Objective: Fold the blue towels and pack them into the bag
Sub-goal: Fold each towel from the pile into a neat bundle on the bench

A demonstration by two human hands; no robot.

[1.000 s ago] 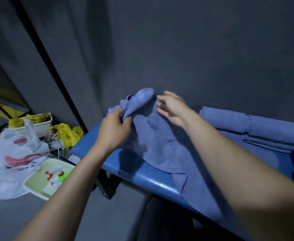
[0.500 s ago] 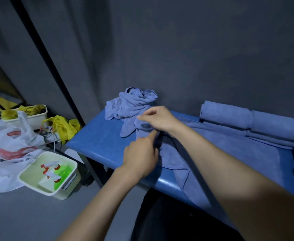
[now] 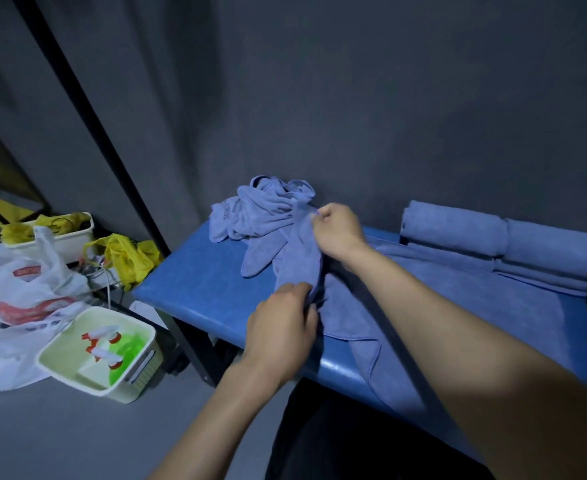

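Towel (image 3: 299, 251) stretched between both hands at frame centre, over the blue bench (image 3: 195, 289). Right hand (image 3: 337, 230) pinches the far corner with curled fingers; left hand (image 3: 281, 327) grips the near edge. Likely purpose: tension to align edges for a fold. Crumpled towels (image 3: 250, 213) behind, rolled towels (image 3: 493, 237) at right. White plastic bag (image 3: 18, 292) on the floor, lower left, well apart.

Soft matt cloth towel (image 3: 299, 258), glossy smooth bench (image 3: 202, 292), crinkled plastic bag (image 3: 18, 292)
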